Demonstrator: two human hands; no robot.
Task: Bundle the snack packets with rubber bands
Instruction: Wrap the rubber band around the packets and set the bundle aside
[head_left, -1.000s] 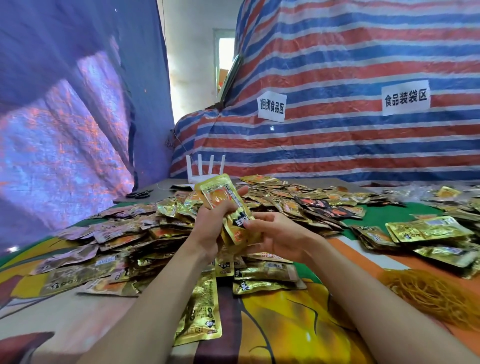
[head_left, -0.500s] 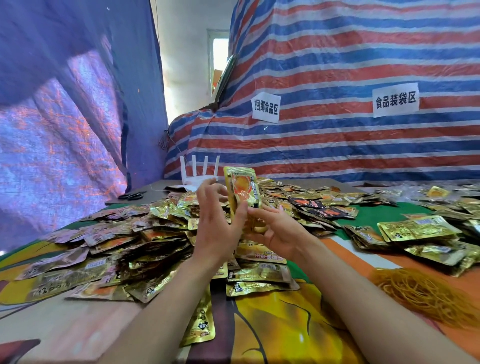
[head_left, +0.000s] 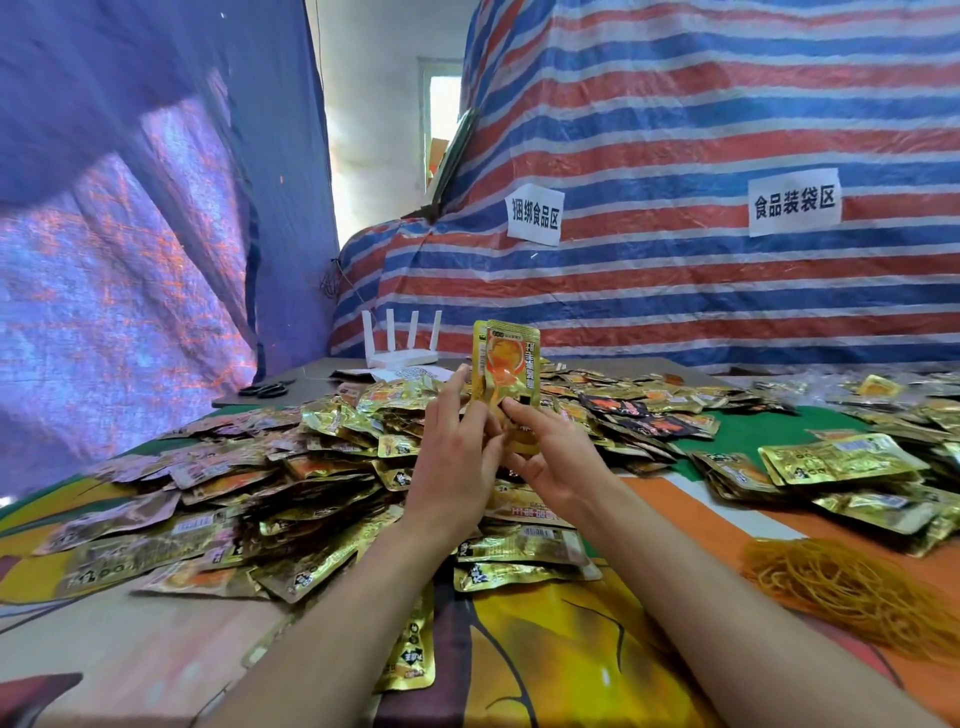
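I hold a thin stack of gold snack packets (head_left: 506, 366) upright above the heap. My left hand (head_left: 457, 457) lies along the stack's left edge, fingers pointing up and thumb against its lower front. My right hand (head_left: 553, 460) pinches the stack's bottom, thumb in front and fingers behind. A large heap of loose gold snack packets (head_left: 311, 467) covers the table from the left to the middle. A tangle of yellow rubber bands (head_left: 852, 587) lies at the right, apart from both hands.
More packets (head_left: 841, 460) lie piled at the right on the coloured tablecloth (head_left: 561, 654). A white router (head_left: 402, 353) and black scissors (head_left: 267, 388) sit at the back left. Striped tarpaulin with two paper signs closes off the back.
The stack went from tilted and low in my left hand to upright and higher between both hands. My right hand shifted to its bottom edge.
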